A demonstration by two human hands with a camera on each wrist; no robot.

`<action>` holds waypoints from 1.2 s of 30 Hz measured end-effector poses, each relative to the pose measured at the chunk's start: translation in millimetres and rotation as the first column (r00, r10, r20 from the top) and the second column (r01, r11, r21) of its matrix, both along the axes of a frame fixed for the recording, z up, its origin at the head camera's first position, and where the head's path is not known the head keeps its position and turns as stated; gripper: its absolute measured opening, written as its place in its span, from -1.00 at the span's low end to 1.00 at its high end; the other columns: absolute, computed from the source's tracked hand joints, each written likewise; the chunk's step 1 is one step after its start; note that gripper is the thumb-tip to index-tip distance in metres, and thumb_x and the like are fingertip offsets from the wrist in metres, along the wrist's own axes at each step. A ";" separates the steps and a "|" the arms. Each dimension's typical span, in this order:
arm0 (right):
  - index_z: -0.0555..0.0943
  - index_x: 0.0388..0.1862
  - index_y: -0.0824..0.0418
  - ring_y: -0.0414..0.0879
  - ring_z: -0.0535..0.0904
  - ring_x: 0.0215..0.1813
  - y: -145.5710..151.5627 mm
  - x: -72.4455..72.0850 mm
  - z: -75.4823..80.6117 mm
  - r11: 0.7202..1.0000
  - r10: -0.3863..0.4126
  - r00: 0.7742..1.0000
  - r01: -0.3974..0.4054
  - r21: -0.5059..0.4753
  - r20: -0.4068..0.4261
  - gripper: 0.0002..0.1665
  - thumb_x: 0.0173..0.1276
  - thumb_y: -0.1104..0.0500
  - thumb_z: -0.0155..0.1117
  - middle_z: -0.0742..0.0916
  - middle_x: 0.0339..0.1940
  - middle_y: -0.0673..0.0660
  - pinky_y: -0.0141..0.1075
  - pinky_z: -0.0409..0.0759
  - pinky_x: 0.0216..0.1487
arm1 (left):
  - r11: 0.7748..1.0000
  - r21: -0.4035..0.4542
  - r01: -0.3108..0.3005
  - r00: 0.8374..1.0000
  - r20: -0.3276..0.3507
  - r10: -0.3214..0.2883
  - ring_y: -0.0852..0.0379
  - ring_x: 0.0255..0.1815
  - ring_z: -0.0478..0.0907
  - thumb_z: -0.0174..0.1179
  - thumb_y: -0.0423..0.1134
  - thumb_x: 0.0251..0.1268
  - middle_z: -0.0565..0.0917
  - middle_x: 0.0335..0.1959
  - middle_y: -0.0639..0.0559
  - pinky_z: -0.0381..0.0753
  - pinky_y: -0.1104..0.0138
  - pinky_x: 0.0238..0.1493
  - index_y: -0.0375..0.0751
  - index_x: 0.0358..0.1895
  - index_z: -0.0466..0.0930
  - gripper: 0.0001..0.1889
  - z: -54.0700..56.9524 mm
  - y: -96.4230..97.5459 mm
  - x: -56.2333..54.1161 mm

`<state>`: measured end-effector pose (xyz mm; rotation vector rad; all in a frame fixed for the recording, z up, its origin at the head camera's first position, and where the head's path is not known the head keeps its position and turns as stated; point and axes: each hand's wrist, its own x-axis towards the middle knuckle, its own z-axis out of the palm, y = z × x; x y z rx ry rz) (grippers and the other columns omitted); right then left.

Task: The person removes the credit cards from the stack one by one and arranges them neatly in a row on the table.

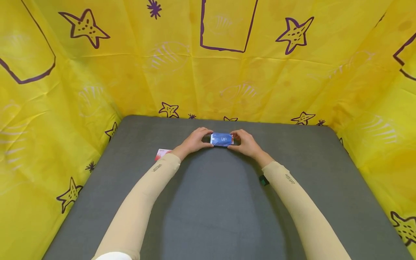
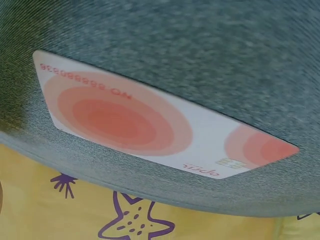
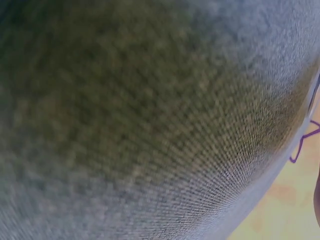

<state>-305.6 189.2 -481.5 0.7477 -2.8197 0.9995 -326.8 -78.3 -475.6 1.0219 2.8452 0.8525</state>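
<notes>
A blue card (image 1: pixel 222 139) with pale lettering, apparently an upside-down "VIP", is held between both hands near the far side of the table. The left hand (image 1: pixel 196 140) pinches its left end with thumb and fingers. At its right end, the right hand (image 1: pixel 246 143) grips in the same way. A pale and reddish edge peeks out beside the blue card on the right; I cannot tell whether it is a second card. Near the left wrist, a white card with red circles (image 1: pixel 161 154) lies flat on the table. The left wrist view shows this white card (image 2: pixel 207 132) close up, with a chip and a number.
A grey cloth-covered table (image 1: pixel 214 216) extends beneath both arms. Yellow curtains (image 1: pixel 191 83) with starfish and fish drawings enclose its back and sides. Under the right sleeve sits a small dark green object (image 1: pixel 264 180). Mostly shaded grey cloth (image 3: pixel 150 110) fills the right wrist view.
</notes>
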 end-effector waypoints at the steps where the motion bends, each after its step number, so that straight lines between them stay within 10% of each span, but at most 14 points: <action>1: 0.54 0.13 0.26 0.03 0.52 -0.03 -0.8 0.7 0.3 1.000 0.002 1.000 -0.002 0.000 0.001 -0.33 0.11 0.01 0.55 0.60 -0.07 0.18 -0.11 0.50 0.09 | 1.000 0.008 0.004 1.000 0.002 -0.004 -0.03 0.13 0.46 0.44 -0.07 0.12 0.58 0.08 -0.14 0.36 0.14 0.26 -0.31 0.23 0.51 -0.37 0.2 -1.0 0.8; 36: 0.59 0.04 0.23 -0.06 0.51 -0.12 -48.8 30.8 1.4 0.994 0.109 0.992 -0.107 -0.037 0.057 -0.34 0.04 -0.06 0.59 0.63 -0.15 0.10 -0.21 0.53 0.01 | 1.000 -0.011 0.007 0.992 0.127 -0.006 0.04 0.08 0.51 0.47 0.00 0.06 0.60 0.03 -0.04 0.44 0.11 0.20 -0.22 0.18 0.57 -0.38 8.8 -62.9 38.6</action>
